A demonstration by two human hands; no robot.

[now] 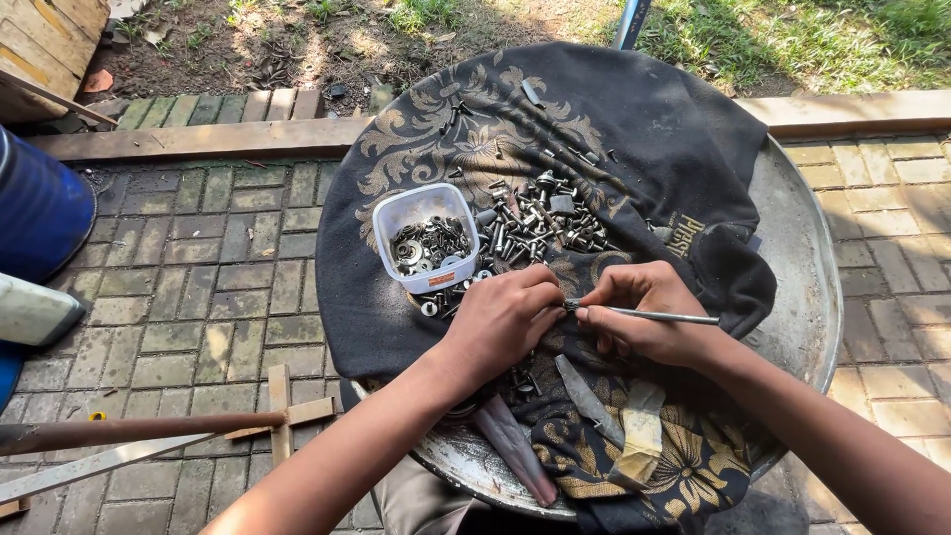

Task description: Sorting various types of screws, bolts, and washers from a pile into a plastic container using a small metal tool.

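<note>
Over the cloth-draped round tray (802, 248), our left hand (500, 322) pinches a small fastener (569, 305) at the rod's near tip. The thin metal rod (659, 317) runs rightward, level, gripped in our closed right hand (639, 322).

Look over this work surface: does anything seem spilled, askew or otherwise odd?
Yes. Bolts and nuts lie loose in a heap on the dark cloth beside the plastic tub rather than in it. The cloth hangs rumpled over the round metal tray. Both hands meet at a thin rod.
</note>
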